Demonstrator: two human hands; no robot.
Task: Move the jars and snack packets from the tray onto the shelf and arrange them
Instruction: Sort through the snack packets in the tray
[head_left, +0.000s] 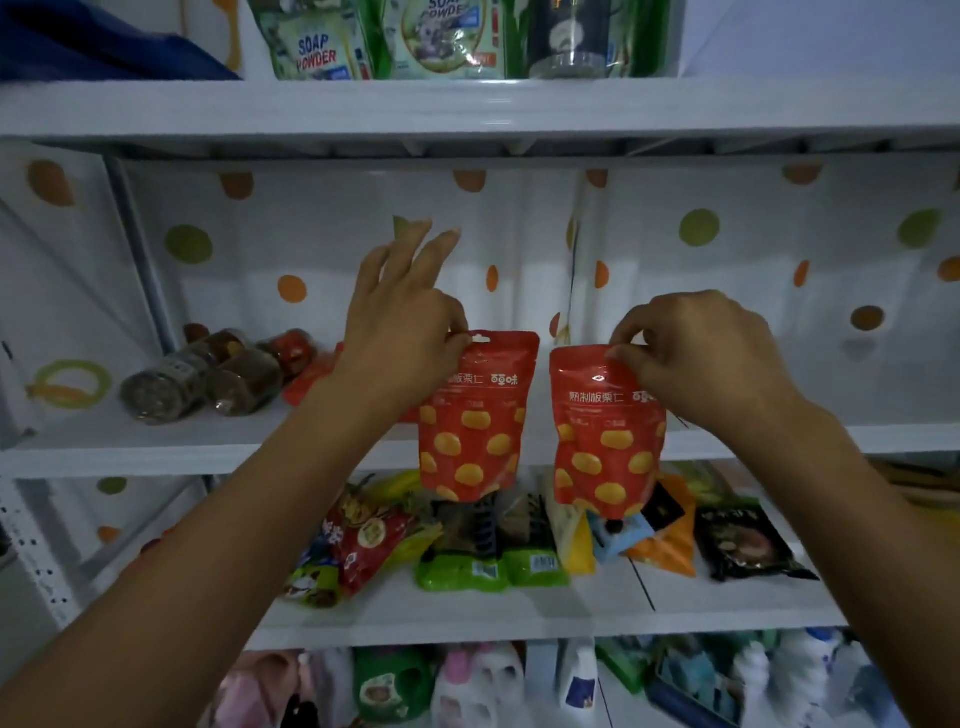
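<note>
Two red snack packets printed with yellow ovals hang upright in front of the middle shelf (156, 447), side by side and a little apart, their lower ends dropping past its front edge. The left hand (400, 332) pinches the left packet (475, 431) at its top left corner between thumb and forefinger, while its other fingers (415, 244) stand spread and straight, pointing up towards the dotted back wall. The right hand (701, 353) pinches the right packet (605, 447) at its top edge, its fingers (628, 356) curled close together over the seal. Neither packet touches the middle shelf.

Towards the left end of the middle shelf several jars (208, 379) lie on their sides, packed close together, with another red packet (311, 379) lying just beside them, partly hidden by the left wrist. One level below the middle shelf lies a loose heap of mixed snack bags (467, 566). One level above it stand soap powder bags (317, 52). Two levels below it, bottles (483, 680) stand in a row.
</note>
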